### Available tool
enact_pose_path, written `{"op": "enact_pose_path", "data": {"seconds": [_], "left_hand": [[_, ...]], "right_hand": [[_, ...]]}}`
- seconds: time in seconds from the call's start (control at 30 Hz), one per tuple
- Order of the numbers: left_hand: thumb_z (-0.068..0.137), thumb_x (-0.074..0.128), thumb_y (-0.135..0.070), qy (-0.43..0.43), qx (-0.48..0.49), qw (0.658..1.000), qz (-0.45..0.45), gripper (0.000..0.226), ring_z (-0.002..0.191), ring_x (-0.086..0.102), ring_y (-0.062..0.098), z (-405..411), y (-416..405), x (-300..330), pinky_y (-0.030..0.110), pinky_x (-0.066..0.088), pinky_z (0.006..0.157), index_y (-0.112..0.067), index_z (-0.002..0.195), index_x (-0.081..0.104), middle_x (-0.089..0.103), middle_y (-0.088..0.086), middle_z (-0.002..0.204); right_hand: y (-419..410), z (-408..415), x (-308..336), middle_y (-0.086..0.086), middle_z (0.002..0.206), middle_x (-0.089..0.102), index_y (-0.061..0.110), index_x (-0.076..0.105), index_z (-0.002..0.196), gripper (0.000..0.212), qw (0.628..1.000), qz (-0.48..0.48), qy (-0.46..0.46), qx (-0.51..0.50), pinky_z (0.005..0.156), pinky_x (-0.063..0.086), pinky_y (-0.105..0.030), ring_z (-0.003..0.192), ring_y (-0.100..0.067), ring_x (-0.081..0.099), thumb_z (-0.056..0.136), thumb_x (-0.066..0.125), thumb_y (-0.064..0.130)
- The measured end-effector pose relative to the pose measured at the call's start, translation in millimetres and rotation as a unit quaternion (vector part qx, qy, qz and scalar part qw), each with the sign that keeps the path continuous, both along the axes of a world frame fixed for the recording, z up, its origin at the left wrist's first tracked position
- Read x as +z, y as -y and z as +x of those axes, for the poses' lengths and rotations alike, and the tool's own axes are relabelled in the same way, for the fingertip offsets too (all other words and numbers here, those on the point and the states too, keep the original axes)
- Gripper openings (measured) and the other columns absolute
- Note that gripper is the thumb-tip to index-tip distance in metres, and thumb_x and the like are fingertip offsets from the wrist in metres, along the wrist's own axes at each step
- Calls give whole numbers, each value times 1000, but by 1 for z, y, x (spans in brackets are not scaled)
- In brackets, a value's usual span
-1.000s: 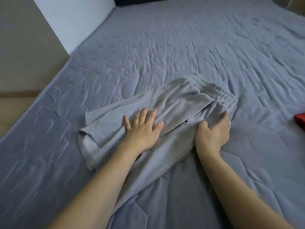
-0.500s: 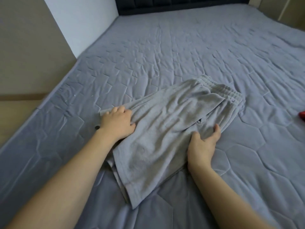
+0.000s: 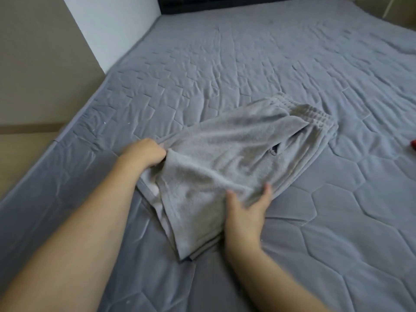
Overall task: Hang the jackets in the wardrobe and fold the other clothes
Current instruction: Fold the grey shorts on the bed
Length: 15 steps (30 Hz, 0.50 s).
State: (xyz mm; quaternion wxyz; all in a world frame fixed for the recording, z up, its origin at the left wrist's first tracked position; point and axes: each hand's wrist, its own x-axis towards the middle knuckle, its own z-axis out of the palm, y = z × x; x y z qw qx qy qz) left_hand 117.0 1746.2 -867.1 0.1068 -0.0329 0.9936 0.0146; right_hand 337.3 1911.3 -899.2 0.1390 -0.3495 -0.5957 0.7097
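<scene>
A pair of grey shorts [image 3: 229, 154] lies folded lengthwise on the grey quilted bed [image 3: 247, 64], with its elastic waistband at the far right and the leg hems toward me. My left hand [image 3: 144, 154] grips the left edge of the shorts, its fingers curled into the fabric. On the near right edge my right hand [image 3: 247, 210] holds the cloth, thumb on top and fingers spread along the fold; some fingertips slip under the fabric.
A white wall panel [image 3: 112, 25] and beige floor [image 3: 33, 75] border the bed's left edge. A dark headboard [image 3: 202, 3] runs along the far end. A small red item [image 3: 413, 145] shows at the right border.
My left hand went from lying flat on the shorts to gripping their left edge. My right hand slid nearer along the right edge. The leg end has swung toward me.
</scene>
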Motion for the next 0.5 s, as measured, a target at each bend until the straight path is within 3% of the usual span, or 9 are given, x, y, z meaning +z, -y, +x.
{"op": "enact_pose_path", "data": {"seconds": [0.07,0.17,0.2,0.27,0.33,0.43,0.5], "left_hand": [[93,46,-36,-85,-22,996,30,41,114,56,41,-2,0,5,45,46,95,-5,117,58,57,24,128],[100,39,-36,-309,-35,945,103,30,104,56,44,-5,6,18,47,43,77,-9,102,52,59,24,115],[100,40,-37,-323,-32,939,111,29,104,55,44,-6,9,18,48,44,77,-10,101,51,59,24,114],[98,46,-41,-205,-7,971,120,31,111,54,41,-5,17,8,48,45,91,-12,107,52,57,21,121],[90,51,-50,-40,41,989,139,52,119,52,40,2,22,-2,47,42,102,-8,120,57,55,24,129],[66,57,-40,-13,95,955,281,63,102,64,39,10,24,2,43,51,84,4,111,61,64,28,112],[75,64,-27,-10,134,932,336,54,97,66,35,13,24,11,37,52,80,3,119,57,65,24,111]], "right_hand": [[31,16,-5,11,149,31,46,18,144,79,999,4,-23,37,113,32,-34,134,-12,38,85,63,19],[37,14,-5,2,137,42,44,31,132,69,999,-11,-9,49,104,43,-37,115,-16,52,83,51,1],[34,12,-3,0,134,41,43,32,130,68,998,-12,-2,61,101,45,-36,107,-15,53,81,47,-2],[29,14,1,1,131,36,44,28,130,69,995,9,2,95,94,45,-31,97,-6,51,80,46,0],[28,21,2,1,125,42,46,23,135,75,988,18,1,151,86,51,-31,90,-6,58,79,53,6],[29,27,9,-5,103,56,43,34,131,67,962,-75,17,263,53,57,-33,52,-18,64,82,54,3],[29,26,20,-9,88,59,27,47,120,43,938,-170,31,301,42,53,-31,43,-22,58,89,46,-2]]}}
